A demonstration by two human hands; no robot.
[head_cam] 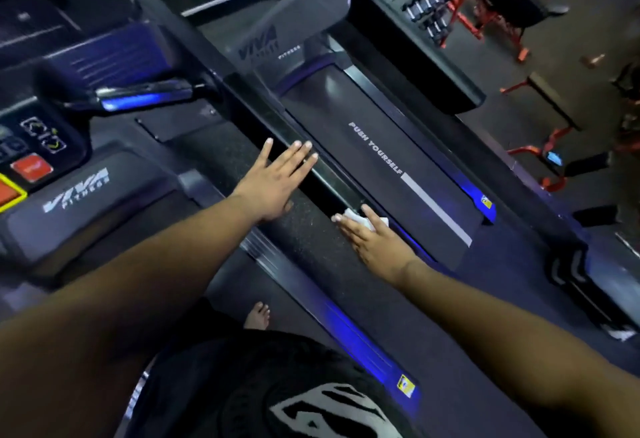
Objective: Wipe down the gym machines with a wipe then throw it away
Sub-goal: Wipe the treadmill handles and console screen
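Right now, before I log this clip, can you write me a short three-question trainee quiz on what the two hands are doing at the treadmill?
1. True or false: the white wipe lies under the left hand.
2. Which words are printed on the belt of the next treadmill? A) KEEP GOING B) PUSH YOURSELF C) RUN FAST
3. Fill in: the left hand lies flat with fingers spread on the dark padded ____ of the near machine.

Key
1. False: the right hand presses the wipe with straight fingers, at the edge of that armrest.
2. B
3. armrest
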